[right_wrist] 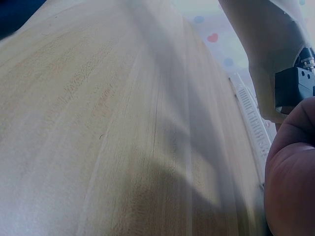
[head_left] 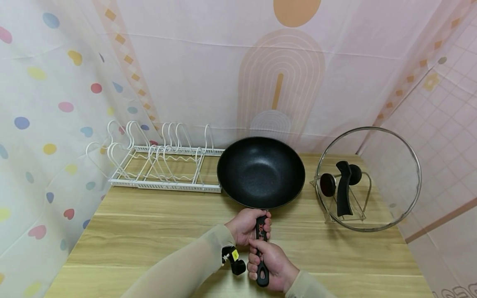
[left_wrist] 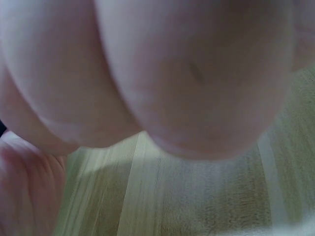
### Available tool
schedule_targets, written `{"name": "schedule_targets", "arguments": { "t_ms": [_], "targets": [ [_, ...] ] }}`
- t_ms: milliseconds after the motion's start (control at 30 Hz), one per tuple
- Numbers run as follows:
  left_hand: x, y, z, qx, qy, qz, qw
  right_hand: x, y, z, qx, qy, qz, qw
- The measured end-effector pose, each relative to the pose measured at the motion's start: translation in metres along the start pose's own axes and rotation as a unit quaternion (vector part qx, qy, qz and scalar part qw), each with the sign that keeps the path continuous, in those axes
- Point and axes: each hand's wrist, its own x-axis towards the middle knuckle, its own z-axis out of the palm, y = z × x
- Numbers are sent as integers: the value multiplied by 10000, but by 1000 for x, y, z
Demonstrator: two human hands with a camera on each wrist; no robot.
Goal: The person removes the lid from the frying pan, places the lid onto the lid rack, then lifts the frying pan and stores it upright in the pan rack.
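A black wok (head_left: 261,174) is in the middle of the head view, its long black handle (head_left: 262,223) pointing toward me. My left hand (head_left: 246,227) grips the handle close to the pan, fingers curled round it. Lower down, my right hand (head_left: 273,265) grips the same handle near its looped end. Curled fingers (left_wrist: 197,98) of the left hand fill most of the left wrist view. In the right wrist view, part of a hand (right_wrist: 293,172) shows at the right edge, in front of a sleeve and a wrist camera.
A white wire dish rack (head_left: 164,186) stands at the back left, beside the wok. On the right, a glass lid (head_left: 413,165) with a black handle leans upright in a wire stand (head_left: 369,186). Patterned curtains enclose the wooden table (head_left: 167,223) behind and on both sides.
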Motion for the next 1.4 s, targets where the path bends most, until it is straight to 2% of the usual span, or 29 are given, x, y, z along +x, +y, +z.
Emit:
{"name": "schedule_targets", "arguments": {
  "t_ms": [1400],
  "targets": [
    [0,0,0,-6,-129,75,9999,0,0,5,-19,279,-95,9996]
  ]
}}
